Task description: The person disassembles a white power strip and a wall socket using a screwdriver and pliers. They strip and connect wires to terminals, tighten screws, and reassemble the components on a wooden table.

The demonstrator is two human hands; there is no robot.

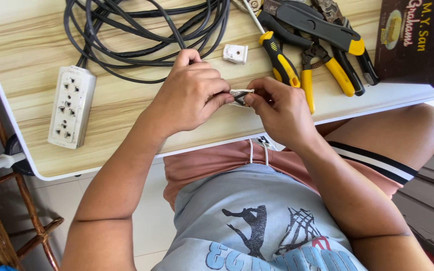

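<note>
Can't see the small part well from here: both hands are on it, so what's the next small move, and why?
Probably press the white plug piece steady over the table, since the left hand and right hand pinch it mid-air, with its other white half lying apart by the cable.

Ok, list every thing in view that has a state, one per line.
left hand: pinching the small white plug part
right hand: pinching the same part from the other side
small white plug part: held between both hands above the table
black cable: loosely coiled
power strip: flat, sockets empty
white cover piece: loose on table
pliers: lying unused
</note>
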